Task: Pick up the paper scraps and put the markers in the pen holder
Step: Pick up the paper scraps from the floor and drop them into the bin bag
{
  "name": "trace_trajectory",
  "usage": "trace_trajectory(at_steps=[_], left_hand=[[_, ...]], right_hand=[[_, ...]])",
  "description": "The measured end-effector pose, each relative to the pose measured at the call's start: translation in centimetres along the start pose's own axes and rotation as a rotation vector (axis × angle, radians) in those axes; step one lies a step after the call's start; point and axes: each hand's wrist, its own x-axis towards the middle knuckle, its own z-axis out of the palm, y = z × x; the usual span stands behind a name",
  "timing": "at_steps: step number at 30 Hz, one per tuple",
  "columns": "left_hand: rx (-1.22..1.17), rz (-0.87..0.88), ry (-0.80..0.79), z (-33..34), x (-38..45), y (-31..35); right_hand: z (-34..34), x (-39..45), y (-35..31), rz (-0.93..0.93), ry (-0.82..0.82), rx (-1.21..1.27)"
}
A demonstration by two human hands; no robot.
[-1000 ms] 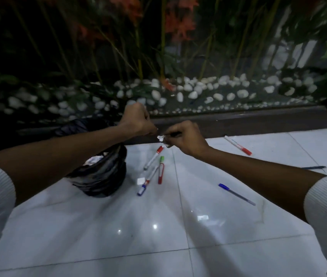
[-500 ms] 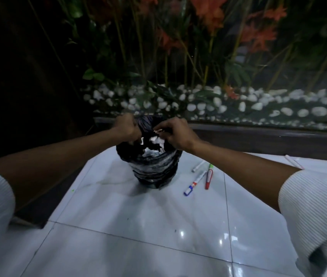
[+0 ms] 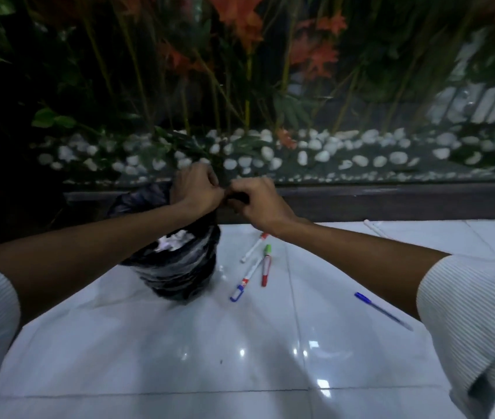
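A black plastic bag (image 3: 179, 273) stands on the white tiled floor, with white paper scraps (image 3: 175, 238) showing inside it. My left hand (image 3: 196, 189) is clenched on the bag's upper rim. My right hand (image 3: 255, 201) touches it from the right and pinches a dark fold of the same rim. To the right of the bag lie a red-capped white marker (image 3: 253, 247), a green-capped red marker (image 3: 266, 266) and a blue-capped marker (image 3: 244, 281). A blue pen (image 3: 382, 309) lies under my right forearm. A white marker (image 3: 374, 228) lies near the ledge.
A dark wooden ledge (image 3: 391, 201) runs along the back of the floor. Behind it is a glass-fronted bed of white pebbles (image 3: 315, 155) and plants. A small pale speck, perhaps paper (image 3: 222, 269), lies beside the bag. No pen holder is in view.
My hands went from the markers to the bag's mouth and are now pressed together at its rim. The white scrap in my right fingers is gone from sight. The view swung left, then back right.
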Motion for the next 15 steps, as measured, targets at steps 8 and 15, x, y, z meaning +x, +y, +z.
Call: trace_trajectory(at_steps=[8,15], left_hand=[[-0.047,0.253,-0.109,8.9,-0.8,12.4],[-0.159,0.350,-0.312,18.4,-2.5,17.7]], right_hand=[[-7.0,-9.5,8.8,0.351,0.028,-0.183],[-11.3,-18.7,14.7,0.579,0.051,-0.249]])
